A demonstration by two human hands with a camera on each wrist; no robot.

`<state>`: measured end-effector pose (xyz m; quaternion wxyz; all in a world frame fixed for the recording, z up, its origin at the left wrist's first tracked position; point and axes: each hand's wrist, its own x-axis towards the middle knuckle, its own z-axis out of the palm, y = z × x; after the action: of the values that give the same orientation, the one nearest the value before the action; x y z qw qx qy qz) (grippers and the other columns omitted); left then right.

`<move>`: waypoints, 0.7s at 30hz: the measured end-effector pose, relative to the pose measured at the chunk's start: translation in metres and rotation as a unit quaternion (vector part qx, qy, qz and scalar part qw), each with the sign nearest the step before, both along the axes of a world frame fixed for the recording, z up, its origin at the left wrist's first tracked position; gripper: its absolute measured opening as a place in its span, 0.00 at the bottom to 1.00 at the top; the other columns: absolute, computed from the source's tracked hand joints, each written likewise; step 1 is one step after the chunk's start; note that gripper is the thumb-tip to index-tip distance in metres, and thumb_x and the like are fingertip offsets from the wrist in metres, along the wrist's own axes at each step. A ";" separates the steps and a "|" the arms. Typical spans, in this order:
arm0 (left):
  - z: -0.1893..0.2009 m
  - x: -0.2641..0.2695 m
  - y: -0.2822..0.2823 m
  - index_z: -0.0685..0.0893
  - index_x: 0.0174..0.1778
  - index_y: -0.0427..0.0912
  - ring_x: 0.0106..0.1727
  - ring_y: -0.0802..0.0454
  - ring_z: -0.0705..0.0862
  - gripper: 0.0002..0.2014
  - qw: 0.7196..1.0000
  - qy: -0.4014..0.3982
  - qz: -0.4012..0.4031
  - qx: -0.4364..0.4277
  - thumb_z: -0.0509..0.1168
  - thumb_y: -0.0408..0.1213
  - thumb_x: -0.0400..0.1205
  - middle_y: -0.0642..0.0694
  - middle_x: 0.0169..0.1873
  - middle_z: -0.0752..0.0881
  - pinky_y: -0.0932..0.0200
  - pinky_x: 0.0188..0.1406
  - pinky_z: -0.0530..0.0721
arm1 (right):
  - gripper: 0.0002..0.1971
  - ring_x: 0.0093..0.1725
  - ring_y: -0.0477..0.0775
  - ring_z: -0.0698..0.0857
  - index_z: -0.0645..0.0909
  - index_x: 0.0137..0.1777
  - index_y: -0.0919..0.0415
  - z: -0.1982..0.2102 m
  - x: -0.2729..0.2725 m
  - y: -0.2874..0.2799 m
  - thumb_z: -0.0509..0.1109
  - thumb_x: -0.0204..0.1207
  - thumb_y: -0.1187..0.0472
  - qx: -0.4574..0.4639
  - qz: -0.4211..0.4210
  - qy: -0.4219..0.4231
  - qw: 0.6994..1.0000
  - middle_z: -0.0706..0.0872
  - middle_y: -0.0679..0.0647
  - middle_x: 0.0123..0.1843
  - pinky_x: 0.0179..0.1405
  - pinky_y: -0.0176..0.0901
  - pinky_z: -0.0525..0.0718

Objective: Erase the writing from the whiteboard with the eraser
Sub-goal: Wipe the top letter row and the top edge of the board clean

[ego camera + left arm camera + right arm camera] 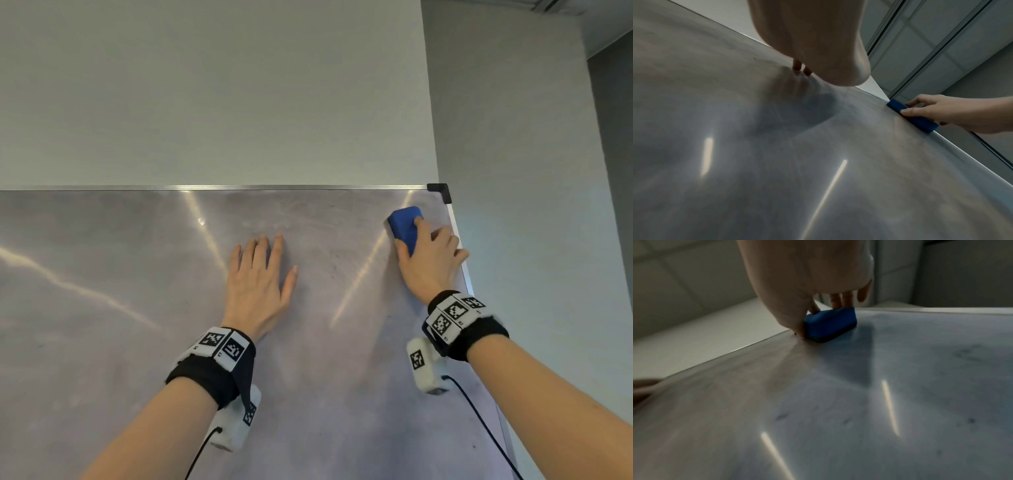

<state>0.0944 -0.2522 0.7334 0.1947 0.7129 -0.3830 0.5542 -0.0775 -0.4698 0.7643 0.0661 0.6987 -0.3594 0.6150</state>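
Note:
The whiteboard [137, 274] fills the lower part of the head view, grey and smudged, with faint marks [334, 255] between my hands. My right hand [428, 260] grips the blue eraser [404, 226] and holds it flat against the board near the top right corner. In the right wrist view, fingers curl over the eraser [830, 324] and small dark smudges [971, 420] dot the board [838, 418]. My left hand [260, 284] lies flat on the board's middle with straight fingers. The left wrist view shows the eraser [914, 116] at the board's right edge.
An aluminium frame with a black plastic corner piece [440, 191] bounds the board at top right. Behind it stands a plain wall [205, 85], with a recess [548, 171] to the right. Bright light streaks [205, 233] reflect off the board.

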 end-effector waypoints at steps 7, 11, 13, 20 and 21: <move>-0.001 -0.003 -0.003 0.69 0.78 0.36 0.69 0.34 0.74 0.33 1.000 0.008 -0.001 -0.013 0.44 0.55 0.85 0.34 0.66 0.78 0.38 0.75 0.63 | 0.26 0.48 0.61 0.75 0.72 0.73 0.54 -0.036 -0.005 0.006 0.69 0.76 0.47 -0.180 0.086 0.102 0.975 0.75 0.59 0.48 0.46 0.51 0.62; -0.001 -0.004 -0.004 0.69 0.78 0.36 0.69 0.34 0.73 0.32 1.000 0.011 0.003 -0.011 0.44 0.55 0.85 0.34 0.67 0.77 0.38 0.74 0.63 | 0.26 0.53 0.63 0.73 0.67 0.75 0.53 -0.018 -0.028 -0.015 0.63 0.80 0.46 -0.021 0.025 0.029 0.999 0.73 0.61 0.55 0.51 0.53 0.64; -0.002 -0.004 -0.004 0.69 0.78 0.36 0.71 0.33 0.72 0.33 1.000 0.014 0.005 -0.007 0.44 0.55 0.84 0.33 0.69 0.76 0.37 0.75 0.63 | 0.25 0.55 0.64 0.72 0.65 0.76 0.53 -0.014 -0.020 -0.003 0.61 0.80 0.47 0.023 0.011 0.015 1.000 0.72 0.63 0.57 0.53 0.55 0.65; -0.009 -0.006 0.004 0.64 0.81 0.37 0.80 0.37 0.63 0.35 0.999 0.040 -0.016 0.008 0.41 0.56 0.83 0.35 0.78 0.68 0.32 0.78 0.53 | 0.28 0.42 0.62 0.76 0.75 0.70 0.57 -0.088 0.024 0.065 0.74 0.71 0.51 -0.131 0.088 0.075 0.985 0.77 0.62 0.46 0.41 0.53 0.71; -0.012 -0.008 0.006 0.64 0.82 0.37 0.81 0.37 0.61 0.35 0.999 0.041 -0.021 0.009 0.41 0.56 0.83 0.36 0.79 0.66 0.32 0.78 0.52 | 0.29 0.42 0.61 0.75 0.75 0.71 0.56 -0.098 0.023 0.069 0.75 0.70 0.51 -0.136 0.095 0.089 0.982 0.77 0.61 0.46 0.41 0.53 0.70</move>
<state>0.0868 -0.2466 0.7211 0.2152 0.7286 -0.3949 0.5166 -0.0547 -0.4009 0.6660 0.1336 0.7661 -0.1975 0.5969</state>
